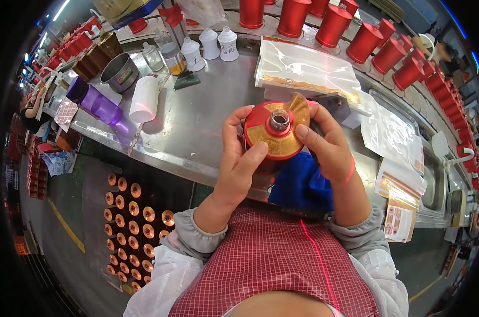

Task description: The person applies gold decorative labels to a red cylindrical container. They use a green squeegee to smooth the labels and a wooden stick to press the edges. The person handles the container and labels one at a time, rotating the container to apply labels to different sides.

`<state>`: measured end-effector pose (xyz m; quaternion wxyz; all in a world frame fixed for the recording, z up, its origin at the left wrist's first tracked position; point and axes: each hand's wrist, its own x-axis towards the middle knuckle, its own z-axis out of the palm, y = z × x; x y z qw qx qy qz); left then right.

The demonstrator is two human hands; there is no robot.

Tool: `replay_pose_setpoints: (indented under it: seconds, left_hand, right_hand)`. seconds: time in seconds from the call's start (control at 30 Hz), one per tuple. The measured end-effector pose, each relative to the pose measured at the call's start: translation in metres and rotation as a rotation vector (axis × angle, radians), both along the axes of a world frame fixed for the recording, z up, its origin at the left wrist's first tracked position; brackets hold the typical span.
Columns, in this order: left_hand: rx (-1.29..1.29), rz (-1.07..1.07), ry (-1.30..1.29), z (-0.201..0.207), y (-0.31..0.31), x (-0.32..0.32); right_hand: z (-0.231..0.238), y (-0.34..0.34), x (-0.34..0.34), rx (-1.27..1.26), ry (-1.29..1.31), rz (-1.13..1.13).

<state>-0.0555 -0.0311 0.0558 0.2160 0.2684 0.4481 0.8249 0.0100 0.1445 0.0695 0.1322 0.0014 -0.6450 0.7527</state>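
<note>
At the left of the frame, has a purple bottle [101, 104] and a white cylinder [144, 98] on the metal surface [205, 124]. At the centre, grips a red bottle [279, 121] by its sides with the curled fingers of the left hand [234, 164] and right hand [329, 150], with both thumbs on its gold label [282, 145], higher in the frame than a blue cloth [303, 184]. Toward the right, has shiny sheets [390, 134] near a sink [434, 182].

From the wearer's head, the wide fisheye peers down, close over the left hand [237, 165] and right hand [332, 148], facing across the steel bench [213, 100]!
</note>
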Motion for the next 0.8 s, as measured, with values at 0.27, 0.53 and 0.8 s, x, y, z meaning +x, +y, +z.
replay_pose_setpoints:
  seconds: [0.27,0.53,0.8]
  left_hand:
    - [0.03,-0.001,0.0,-0.001,0.002,-0.001]
    - [0.03,0.013,-0.006,-0.001,0.002,-0.001]
    - [0.039,-0.005,-0.027,0.001,0.001,0.0]
  right_hand:
    - [-0.001,-0.005,-0.002,0.084,0.093,-0.026]
    - [0.006,-0.011,0.0,0.018,0.042,-0.003]
    - [0.003,-0.009,-0.002,0.054,0.051,-0.016]
